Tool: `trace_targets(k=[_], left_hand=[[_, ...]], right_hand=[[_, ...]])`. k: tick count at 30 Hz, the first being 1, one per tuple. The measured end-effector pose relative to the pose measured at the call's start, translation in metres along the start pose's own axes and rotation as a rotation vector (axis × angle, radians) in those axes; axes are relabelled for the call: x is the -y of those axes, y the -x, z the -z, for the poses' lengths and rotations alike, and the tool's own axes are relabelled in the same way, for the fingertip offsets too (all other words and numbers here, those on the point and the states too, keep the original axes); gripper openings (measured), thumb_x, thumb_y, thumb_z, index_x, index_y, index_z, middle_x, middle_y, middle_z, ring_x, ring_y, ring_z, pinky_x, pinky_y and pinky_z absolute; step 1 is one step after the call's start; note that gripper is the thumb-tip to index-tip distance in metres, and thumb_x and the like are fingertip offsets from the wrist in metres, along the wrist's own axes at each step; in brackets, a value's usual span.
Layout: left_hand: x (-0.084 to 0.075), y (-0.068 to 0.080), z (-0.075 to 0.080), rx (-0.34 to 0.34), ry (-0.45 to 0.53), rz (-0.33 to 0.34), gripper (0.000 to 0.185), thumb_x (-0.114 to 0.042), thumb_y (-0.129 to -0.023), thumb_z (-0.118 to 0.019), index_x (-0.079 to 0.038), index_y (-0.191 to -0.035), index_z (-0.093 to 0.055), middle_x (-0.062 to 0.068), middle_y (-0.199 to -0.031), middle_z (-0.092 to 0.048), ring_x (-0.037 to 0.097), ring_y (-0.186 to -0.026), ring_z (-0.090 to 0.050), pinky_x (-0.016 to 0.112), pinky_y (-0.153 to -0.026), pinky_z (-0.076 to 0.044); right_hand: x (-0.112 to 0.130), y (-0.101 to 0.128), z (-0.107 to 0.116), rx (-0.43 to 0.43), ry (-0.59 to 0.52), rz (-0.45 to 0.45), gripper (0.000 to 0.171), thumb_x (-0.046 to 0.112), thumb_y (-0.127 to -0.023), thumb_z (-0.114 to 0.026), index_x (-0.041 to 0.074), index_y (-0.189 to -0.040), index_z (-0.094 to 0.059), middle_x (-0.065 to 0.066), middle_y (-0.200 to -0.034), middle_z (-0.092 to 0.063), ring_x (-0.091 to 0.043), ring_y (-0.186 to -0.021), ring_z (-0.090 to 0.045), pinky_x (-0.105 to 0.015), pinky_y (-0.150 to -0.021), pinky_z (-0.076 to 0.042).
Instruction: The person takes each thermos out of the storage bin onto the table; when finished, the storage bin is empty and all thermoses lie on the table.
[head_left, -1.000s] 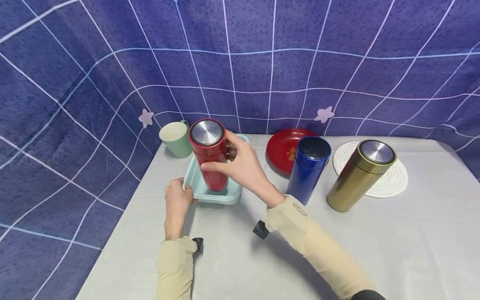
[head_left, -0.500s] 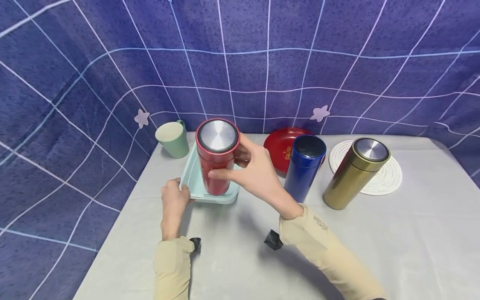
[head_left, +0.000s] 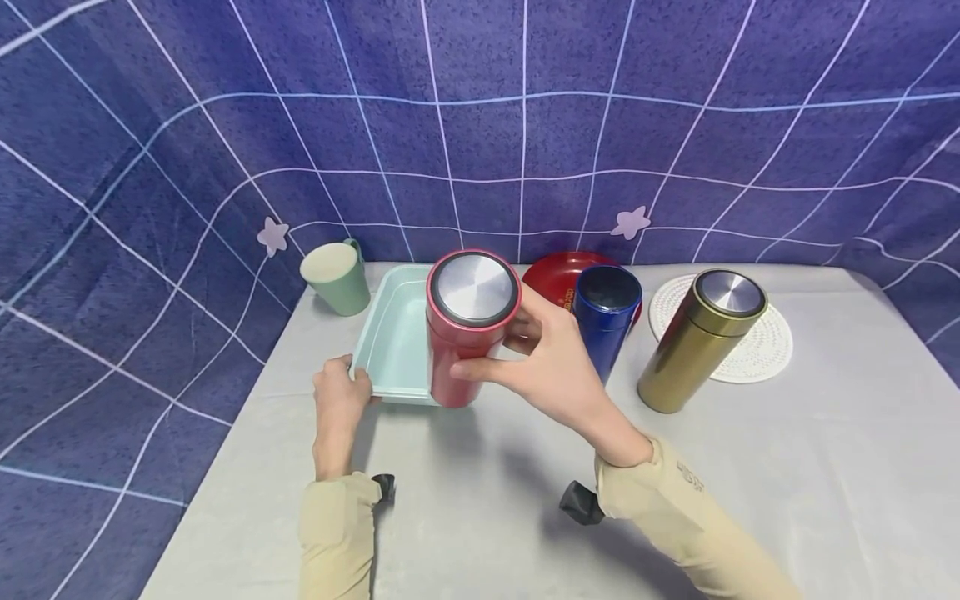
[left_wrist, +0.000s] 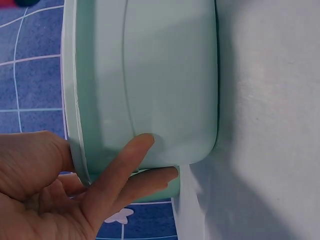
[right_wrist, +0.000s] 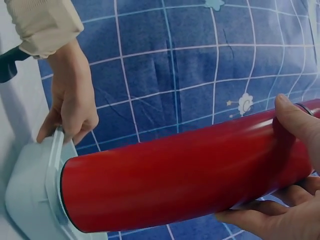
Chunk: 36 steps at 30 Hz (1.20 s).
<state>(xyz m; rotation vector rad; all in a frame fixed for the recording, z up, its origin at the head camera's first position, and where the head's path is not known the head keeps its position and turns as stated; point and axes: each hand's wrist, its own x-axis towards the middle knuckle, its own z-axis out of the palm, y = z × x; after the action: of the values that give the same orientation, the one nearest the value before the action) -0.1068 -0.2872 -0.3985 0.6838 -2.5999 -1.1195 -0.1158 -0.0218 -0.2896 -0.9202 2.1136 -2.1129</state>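
A dark blue cloth with a pale grid and small star shapes hangs behind a worktop covered in light grey. At the middle of it the right hand has its thumb and fingers curled round the upper part of a red flask with a silver lid, holding it upright and clear of the surface, over the near right corner of a pale mint tray. In the right wrist view the flask's base hangs above the tray's rim, not touching it. The left hand grips the tray's near left corner, thumb over the rim and fingers against the outer wall, as the left wrist view shows; the tray sits flat on the worktop. A green mug stands just behind the tray's far left corner. To the right of the red flask stands a blue flask, with a red plate behind it. Further right a gold flask stands at the near edge of a white round mat
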Motion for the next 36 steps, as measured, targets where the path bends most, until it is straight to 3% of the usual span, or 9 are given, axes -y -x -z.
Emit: trace_targets(k=[11, 19, 36], left_hand=[[-0.001, 0.001, 0.003, -0.001, 0.000, 0.012, 0.039, 0.002, -0.094, -0.042, 0.021, -0.128, -0.049, 0.044, -0.110, -0.058, 0.044, -0.079, -0.070, 0.045, -0.069, -0.059], [-0.001, 0.001, 0.001, -0.008, 0.002, 0.012, 0.040, 0.002, -0.095, -0.042, 0.020, -0.129, -0.048, 0.044, -0.112, -0.057, 0.044, -0.080, -0.070, 0.042, -0.066, -0.060], [-0.001, 0.002, -0.003, -0.003, -0.011, 0.023, 0.040, 0.000, -0.096, -0.041, 0.018, -0.131, -0.047, 0.043, -0.114, -0.057, 0.043, -0.081, -0.070, 0.045, -0.071, -0.059]], right_hand=[[-0.006, 0.017, 0.013, 0.013, 0.047, -0.015, 0.071, 0.005, -0.066, -0.088, 0.014, -0.130, -0.059, -0.001, -0.110, -0.071, -0.015, -0.098, -0.068, -0.033, -0.089, -0.055], [-0.022, 0.025, 0.016, 0.006, 0.105, -0.100, 0.070, 0.012, -0.067, -0.089, 0.017, -0.130, -0.060, -0.001, -0.113, -0.070, -0.013, -0.098, -0.068, -0.030, -0.089, -0.055], [-0.059, 0.028, 0.016, -0.050, 0.159, -0.153, 0.073, 0.018, -0.066, -0.091, 0.021, -0.132, -0.060, 0.002, -0.116, -0.070, -0.013, -0.098, -0.068, -0.029, -0.088, -0.055]])
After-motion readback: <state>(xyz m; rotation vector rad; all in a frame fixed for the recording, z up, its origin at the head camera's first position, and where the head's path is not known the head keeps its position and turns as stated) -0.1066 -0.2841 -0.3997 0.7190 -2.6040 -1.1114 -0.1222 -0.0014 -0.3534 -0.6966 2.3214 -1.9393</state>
